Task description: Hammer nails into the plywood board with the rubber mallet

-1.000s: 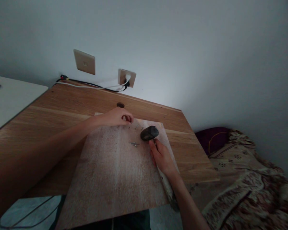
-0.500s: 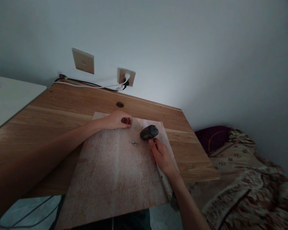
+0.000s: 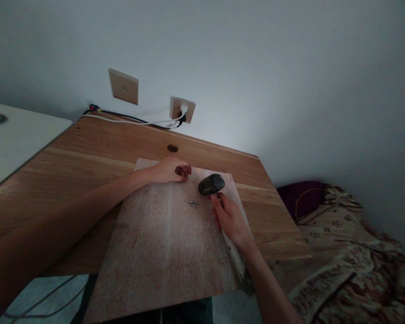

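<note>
My left hand (image 3: 173,170) rests at the far part of a thin wooden board (image 3: 155,243), its thumb and fingers pinched round a small nail (image 3: 187,177). Only a bit of that nail shows. My right hand (image 3: 230,217) grips a hammer (image 3: 211,184) close to its dark, blunt head. The hammer's pale handle (image 3: 235,258) runs back under my right forearm. Its head hovers over or lies on the board, just right of my left fingertips; I cannot tell which. Several loose nails (image 3: 192,204) lie in a small heap between my hands.
Beneath the board is a wooden desk (image 3: 273,216) with a cable hole (image 3: 173,148). Black and white cables (image 3: 131,120) run along the wall to a socket (image 3: 182,109). A white surface (image 3: 20,139) stands at the left. Patterned bedding (image 3: 351,270) lies to the right.
The view has shifted slightly, so everything sits a little further right. The hammer head has moved slightly closer to my left fingertips. Both hands keep their grips.
</note>
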A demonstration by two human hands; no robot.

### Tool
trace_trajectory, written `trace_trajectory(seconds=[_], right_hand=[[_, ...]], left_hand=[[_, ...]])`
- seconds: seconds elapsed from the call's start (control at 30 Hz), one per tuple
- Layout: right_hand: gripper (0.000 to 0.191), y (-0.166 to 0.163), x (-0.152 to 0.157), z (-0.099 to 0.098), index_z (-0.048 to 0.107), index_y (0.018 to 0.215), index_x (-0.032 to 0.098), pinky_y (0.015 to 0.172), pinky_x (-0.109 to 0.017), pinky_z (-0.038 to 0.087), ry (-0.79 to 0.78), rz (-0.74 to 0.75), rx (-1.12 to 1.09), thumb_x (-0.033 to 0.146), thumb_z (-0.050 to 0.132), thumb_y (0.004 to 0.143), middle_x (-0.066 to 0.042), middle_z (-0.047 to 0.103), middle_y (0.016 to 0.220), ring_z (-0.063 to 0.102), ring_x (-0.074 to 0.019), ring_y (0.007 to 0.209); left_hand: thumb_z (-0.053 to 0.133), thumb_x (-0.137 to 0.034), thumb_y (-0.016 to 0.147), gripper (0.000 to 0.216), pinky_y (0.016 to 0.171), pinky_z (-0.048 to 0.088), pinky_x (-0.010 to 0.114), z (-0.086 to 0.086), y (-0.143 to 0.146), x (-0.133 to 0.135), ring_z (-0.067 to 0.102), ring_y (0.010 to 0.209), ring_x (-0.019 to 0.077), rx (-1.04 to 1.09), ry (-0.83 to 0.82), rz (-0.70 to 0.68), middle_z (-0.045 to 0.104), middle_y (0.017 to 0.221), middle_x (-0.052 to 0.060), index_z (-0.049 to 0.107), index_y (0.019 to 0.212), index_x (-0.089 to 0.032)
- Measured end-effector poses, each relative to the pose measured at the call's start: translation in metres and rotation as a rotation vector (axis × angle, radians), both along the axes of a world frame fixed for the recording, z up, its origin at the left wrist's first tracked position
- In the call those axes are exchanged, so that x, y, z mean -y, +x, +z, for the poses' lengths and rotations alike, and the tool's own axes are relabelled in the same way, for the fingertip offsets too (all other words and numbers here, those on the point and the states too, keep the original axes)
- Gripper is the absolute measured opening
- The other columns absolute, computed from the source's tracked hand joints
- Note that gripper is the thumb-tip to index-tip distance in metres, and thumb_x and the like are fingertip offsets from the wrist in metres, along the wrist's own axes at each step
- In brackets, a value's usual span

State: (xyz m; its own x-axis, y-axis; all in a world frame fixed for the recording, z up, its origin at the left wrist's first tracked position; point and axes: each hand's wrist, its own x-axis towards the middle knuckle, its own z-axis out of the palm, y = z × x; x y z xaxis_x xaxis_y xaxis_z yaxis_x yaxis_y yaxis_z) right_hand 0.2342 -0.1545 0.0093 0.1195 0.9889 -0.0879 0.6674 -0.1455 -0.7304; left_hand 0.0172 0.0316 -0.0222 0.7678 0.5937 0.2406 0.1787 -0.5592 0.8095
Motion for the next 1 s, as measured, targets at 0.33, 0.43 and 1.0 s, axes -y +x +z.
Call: trace_trajectory(seconds=[0.33, 0.43, 1.0], right_hand=[[0.033, -0.033, -0.037, 0.021, 0.056, 0.095, 0.022, 0.047, -0.027, 0.032, 0.075, 0.109, 0.07, 0.048, 0.038, 0.105, 0.002, 0.055, 0.058, 0.052, -0.0146, 0.044], [0.033, -0.035, -0.041, 0.02, 0.058, 0.094, 0.021, 0.049, -0.027, 0.034, 0.041, 0.129, 0.142, 0.045, 0.038, 0.106, 0.002, 0.056, 0.055, 0.053, -0.0157, 0.044], [0.032, -0.033, -0.04, 0.018, 0.056, 0.09, 0.022, 0.053, -0.029, 0.034, 0.071, 0.134, 0.223, 0.044, 0.037, 0.104, 0.0, 0.058, 0.058, 0.057, -0.0187, 0.051]], left_hand=[[0.072, -0.018, 0.079, 0.03, 0.068, 0.049, 0.026, 0.004, 0.0, 0.006, 0.069, 0.075, 0.0163, -0.034, -0.019, -0.003, 0.076, 0.088, 0.003, 0.072, 0.109, -0.016], [0.074, -0.022, 0.079, 0.031, 0.069, 0.048, 0.026, 0.002, 0.001, 0.006, 0.068, 0.077, 0.017, -0.024, -0.006, 0.016, 0.076, 0.088, 0.003, 0.072, 0.11, -0.016], [0.076, -0.017, 0.076, 0.051, 0.073, 0.051, 0.028, -0.008, 0.001, -0.003, 0.073, 0.081, 0.018, 0.016, -0.056, -0.006, 0.079, 0.096, 0.005, 0.065, 0.126, -0.017]])
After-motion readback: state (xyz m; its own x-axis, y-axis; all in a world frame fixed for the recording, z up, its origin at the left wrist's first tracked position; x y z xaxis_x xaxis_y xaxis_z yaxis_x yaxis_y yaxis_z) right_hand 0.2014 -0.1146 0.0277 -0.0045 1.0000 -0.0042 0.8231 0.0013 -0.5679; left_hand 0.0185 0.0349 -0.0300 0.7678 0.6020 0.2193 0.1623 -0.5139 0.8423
